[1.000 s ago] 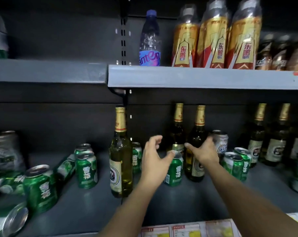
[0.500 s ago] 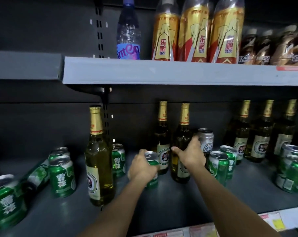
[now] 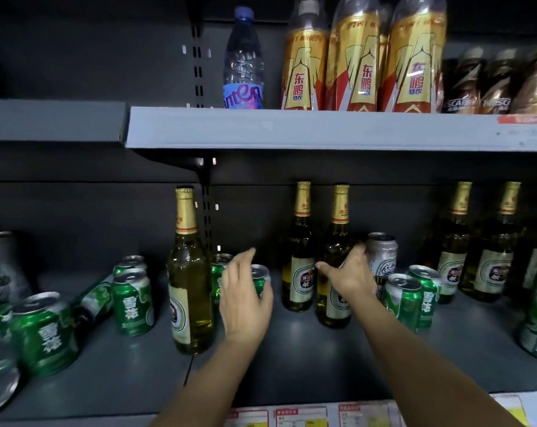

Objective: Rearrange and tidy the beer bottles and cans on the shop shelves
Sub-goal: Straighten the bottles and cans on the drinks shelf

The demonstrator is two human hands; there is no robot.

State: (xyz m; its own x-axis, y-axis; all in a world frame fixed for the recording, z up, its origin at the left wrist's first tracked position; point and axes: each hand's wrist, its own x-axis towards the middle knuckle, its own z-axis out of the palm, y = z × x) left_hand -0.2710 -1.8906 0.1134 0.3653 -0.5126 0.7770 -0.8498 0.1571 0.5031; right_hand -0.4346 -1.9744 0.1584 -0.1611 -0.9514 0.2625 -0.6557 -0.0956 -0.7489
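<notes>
The left hand (image 3: 245,298) has let go of the green can (image 3: 261,280) it gripped half a second ago; its fingers are now spread, the can just behind them on the lower shelf (image 3: 292,359). The right hand (image 3: 349,274) still curls round a beer bottle (image 3: 335,272). Judging by this, the can is placed and the bottle goes next

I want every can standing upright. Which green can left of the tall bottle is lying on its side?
The green can wedged between the two upright green cans, leaning down towards the back wall; the others nearby stand on their bases.
</notes>
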